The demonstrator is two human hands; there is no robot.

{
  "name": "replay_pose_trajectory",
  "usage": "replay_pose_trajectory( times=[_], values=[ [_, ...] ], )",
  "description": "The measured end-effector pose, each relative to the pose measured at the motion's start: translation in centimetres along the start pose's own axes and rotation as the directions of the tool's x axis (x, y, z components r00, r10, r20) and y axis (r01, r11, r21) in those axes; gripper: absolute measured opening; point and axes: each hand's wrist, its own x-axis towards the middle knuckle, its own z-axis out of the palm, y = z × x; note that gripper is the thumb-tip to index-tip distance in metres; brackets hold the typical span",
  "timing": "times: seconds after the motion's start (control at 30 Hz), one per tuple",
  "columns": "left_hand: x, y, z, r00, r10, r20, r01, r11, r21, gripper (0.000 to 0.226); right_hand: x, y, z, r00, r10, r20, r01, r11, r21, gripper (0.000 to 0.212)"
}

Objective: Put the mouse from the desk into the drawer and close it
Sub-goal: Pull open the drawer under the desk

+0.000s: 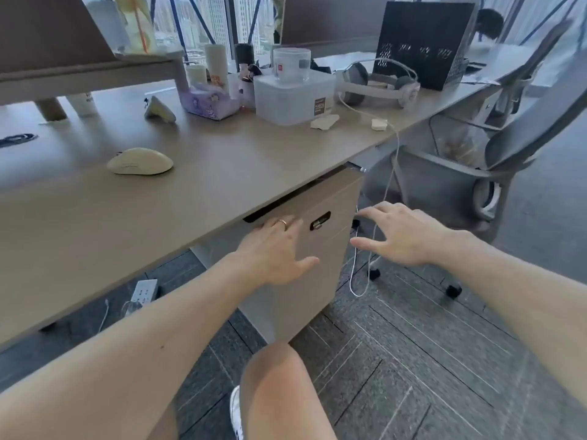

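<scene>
Cream oval computer mouse (140,161) sits untouched on the grey-brown desk surface (222,160), left of centre, well apart from both hands. Left hand (275,246), ring on one finger, lies flat with fingers spread against the top front of the beige drawer cabinet (320,249) under the surface edge, grasping nothing. Right hand (401,235) hovers released, fingers splayed, just right of the cabinet, near a dangling white cable (370,249). Drawer front looks shut.
</scene>
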Motion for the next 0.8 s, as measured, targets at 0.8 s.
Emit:
replay_pose_trajectory(
  times=[0.8],
  values=[
    [2.3, -2.5, 5.2, 0.962, -0.070, -0.264, 0.091, 0.993, 0.071, 0.070, 14.4, -5.3, 10.3, 0.820, 0.308, 0.482, -0.488, -0.063, 0.870, 0.015]
  ],
)
